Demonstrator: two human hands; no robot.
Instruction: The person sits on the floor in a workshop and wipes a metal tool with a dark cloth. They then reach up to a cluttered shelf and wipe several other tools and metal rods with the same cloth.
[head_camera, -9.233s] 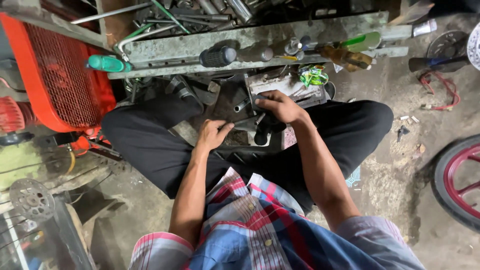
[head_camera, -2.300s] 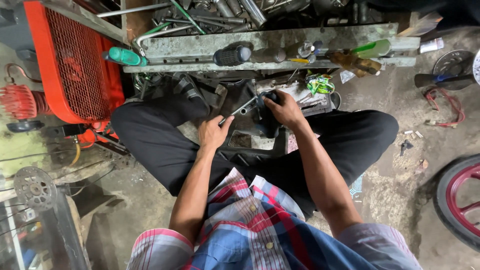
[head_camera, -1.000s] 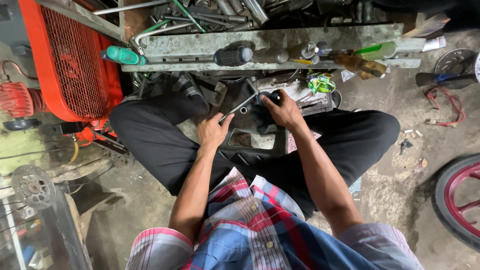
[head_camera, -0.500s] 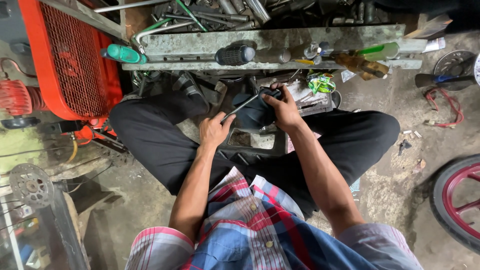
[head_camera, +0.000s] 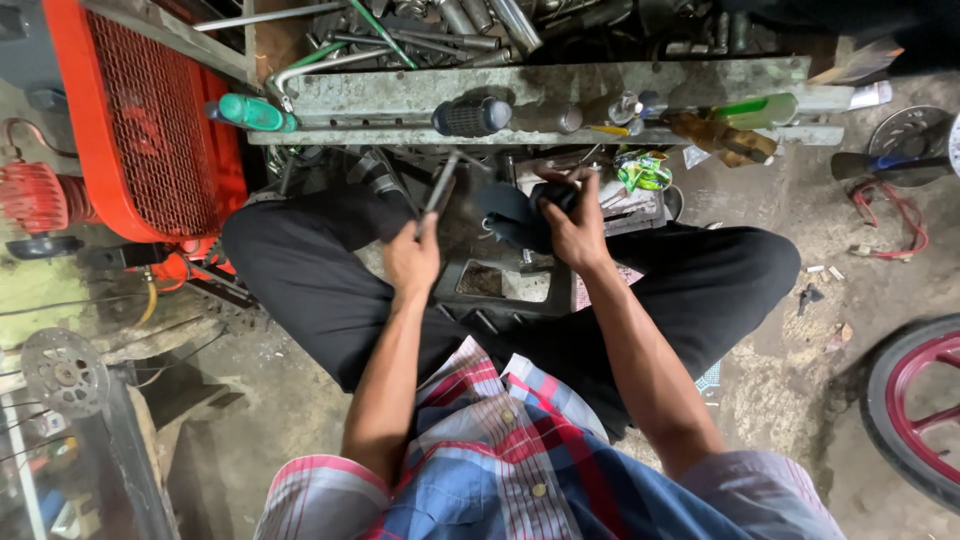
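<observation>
I sit cross-legged on the floor in black trousers and a plaid shirt. My left hand (head_camera: 412, 262) is closed around a long grey metal tool (head_camera: 440, 190), a wrench or bar, that points up and away from me. My right hand (head_camera: 570, 222) grips a dark rounded part (head_camera: 512, 215) held above a grey metal casing (head_camera: 500, 285) between my knees. The two hands are about a hand's width apart.
A grey metal rail (head_camera: 560, 105) runs across in front of me, with a green-handled screwdriver (head_camera: 250, 112), a black handle (head_camera: 472, 117) and bottles on it. An orange machine with a grille (head_camera: 140, 130) stands left. A wheel with a red rim (head_camera: 915, 410) lies right.
My left hand has swung the metal tool from slanting toward the right hand to pointing more upright. My right hand stays on the dark part.
</observation>
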